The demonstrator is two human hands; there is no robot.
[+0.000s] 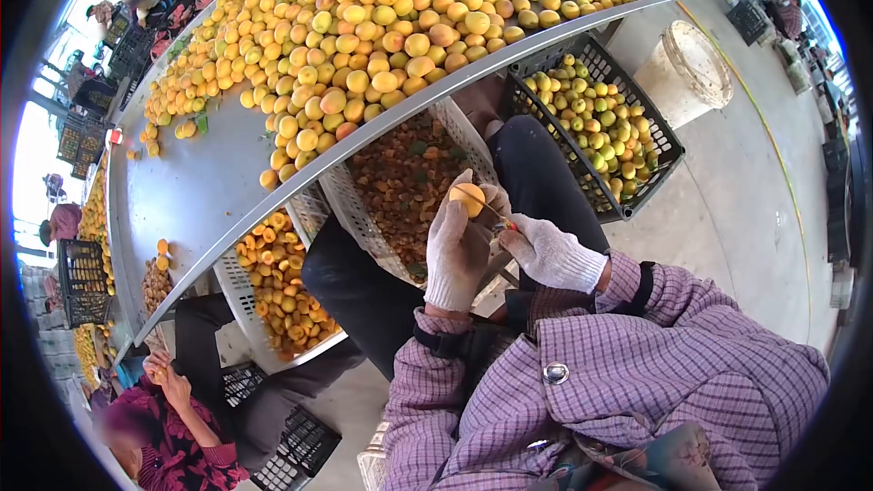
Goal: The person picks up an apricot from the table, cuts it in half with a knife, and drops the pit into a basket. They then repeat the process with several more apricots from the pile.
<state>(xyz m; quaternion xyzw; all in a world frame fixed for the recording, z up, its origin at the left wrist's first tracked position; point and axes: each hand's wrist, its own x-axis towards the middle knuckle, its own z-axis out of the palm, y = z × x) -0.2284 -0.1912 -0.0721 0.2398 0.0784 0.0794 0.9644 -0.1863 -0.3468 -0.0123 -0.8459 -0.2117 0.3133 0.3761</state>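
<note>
My left hand [456,253], in a white knit glove, grips a yellow-orange apricot [467,198] near its fingertips. My right hand [553,255], gloved alike, is closed around the reddish handle of a small knife [494,212]. The knife's thin blade reaches to the apricot and lies against it; how deep it cuts cannot be made out. Both hands are close together above my lap. Beneath them is a white plastic crate [356,223] with a layer of brown apricot pits and a few green leaves.
A metal table [195,205] bears a large heap of apricots. Left of my knee, another white crate [235,291] holds apricot halves. A black crate [657,180] of greenish fruit and a white bucket [680,77] stand right. A co-worker [186,418] sits at lower left.
</note>
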